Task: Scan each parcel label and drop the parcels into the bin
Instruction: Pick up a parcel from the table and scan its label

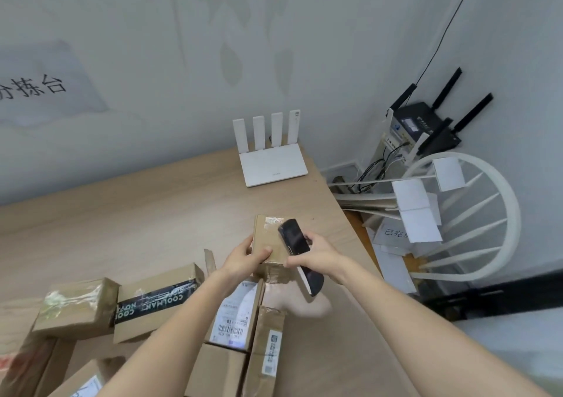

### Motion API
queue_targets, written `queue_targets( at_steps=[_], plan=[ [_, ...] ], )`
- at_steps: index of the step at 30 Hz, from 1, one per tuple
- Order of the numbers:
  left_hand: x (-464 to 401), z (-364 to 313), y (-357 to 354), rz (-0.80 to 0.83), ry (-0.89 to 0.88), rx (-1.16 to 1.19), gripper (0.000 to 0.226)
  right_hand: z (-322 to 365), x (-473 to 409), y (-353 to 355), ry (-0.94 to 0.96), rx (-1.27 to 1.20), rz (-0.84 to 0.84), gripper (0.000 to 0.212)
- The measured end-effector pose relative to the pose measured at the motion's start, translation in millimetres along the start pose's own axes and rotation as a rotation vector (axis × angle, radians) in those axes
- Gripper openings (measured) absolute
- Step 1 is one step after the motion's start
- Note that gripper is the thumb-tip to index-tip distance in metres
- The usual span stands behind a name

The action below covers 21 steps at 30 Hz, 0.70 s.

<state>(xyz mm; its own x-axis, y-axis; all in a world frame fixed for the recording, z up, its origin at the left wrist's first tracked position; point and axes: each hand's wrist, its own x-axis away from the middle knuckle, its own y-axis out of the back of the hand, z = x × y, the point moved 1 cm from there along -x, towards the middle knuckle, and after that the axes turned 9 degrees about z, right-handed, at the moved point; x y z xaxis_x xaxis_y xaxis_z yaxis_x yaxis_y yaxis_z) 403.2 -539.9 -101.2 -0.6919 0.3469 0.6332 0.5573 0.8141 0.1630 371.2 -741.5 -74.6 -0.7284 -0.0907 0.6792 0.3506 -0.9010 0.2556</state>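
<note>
My left hand [247, 256] grips a small brown cardboard parcel [268, 238] by its near left corner and holds it above the wooden table [152, 207]. Its top shows shiny tape and no label that I can make out. My right hand [316, 255] is closed around a black handheld scanner [294, 238], whose head lies over the parcel's right edge. Several more cardboard parcels [158, 302] are piled at the near left, and one with a white barcode label [234, 314] lies under my left forearm. A white wire bin [475, 214] stands off the table's right edge.
A white router [272, 159] with upright antennas sits at the table's far edge by the wall. A black router [426, 125] with cables stands in the corner behind the bin. White sheets and flat packages lie inside the bin. A paper sign [39, 86] hangs on the wall at left.
</note>
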Motion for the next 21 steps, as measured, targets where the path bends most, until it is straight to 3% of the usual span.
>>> queue_targets(
  at_steps=[2, 6, 10, 21],
  plan=[
    [5, -2, -3, -0.009, -0.003, 0.043, 0.058, 1, 8, 1, -0.005, -0.043, 0.031, 0.052],
    [29, -7, -5, -0.041, -0.017, 0.047, 0.076, 14, 33, 4, 0.067, -0.04, -0.008, 0.065],
    [71, -29, -6, -0.1, -0.155, 0.088, 0.079, 33, 75, 7, 0.147, -0.058, -0.044, 0.068],
    [250, -75, -9, -0.179, -0.397, 0.311, 0.043, 86, 242, -40, 0.33, -0.03, -0.137, 0.056]
  ],
)
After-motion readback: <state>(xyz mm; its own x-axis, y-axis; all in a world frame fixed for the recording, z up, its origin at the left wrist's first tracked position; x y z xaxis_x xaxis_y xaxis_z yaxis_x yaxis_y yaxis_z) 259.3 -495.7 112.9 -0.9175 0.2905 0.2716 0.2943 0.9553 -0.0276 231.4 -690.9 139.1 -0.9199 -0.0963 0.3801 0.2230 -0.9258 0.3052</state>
